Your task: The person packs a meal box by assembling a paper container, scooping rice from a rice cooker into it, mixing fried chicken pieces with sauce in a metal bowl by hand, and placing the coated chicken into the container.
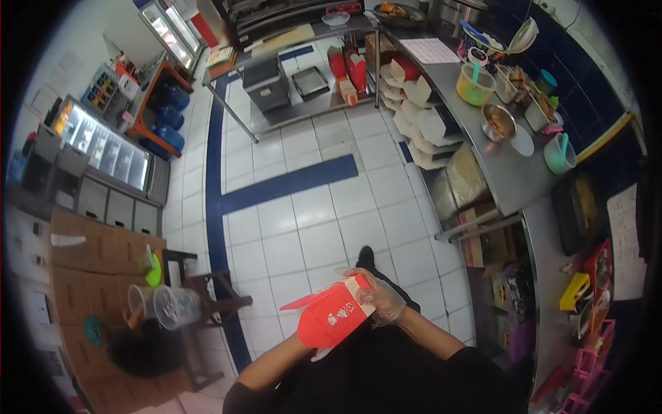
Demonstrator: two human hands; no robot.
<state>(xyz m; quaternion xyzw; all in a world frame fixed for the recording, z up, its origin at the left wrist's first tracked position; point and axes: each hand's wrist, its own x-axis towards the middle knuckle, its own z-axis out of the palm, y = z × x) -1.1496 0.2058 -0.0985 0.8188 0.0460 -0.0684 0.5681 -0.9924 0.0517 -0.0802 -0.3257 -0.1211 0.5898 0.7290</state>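
Note:
A red folding takeout box (329, 319) with white print and a pale end is held in front of my body, tilted, with a flap standing out to the left. My right hand (387, 302), in a clear plastic glove, is closed around the pale end of the box. My left forearm (279, 366) reaches up to the box's lower left end. The left hand itself is hidden behind or inside the box, so its fingers do not show. A bit of white material (321, 355) peeks out under the box near that wrist.
A steel counter (507, 183) on the right carries bowls and tubs, with stacked white boxes (427, 131) below. Red boxes (348, 69) sit on the far table's lower shelf. To the left are a wooden stool (219, 293), plastic tubs (176, 307) and cardboard boxes (96, 276).

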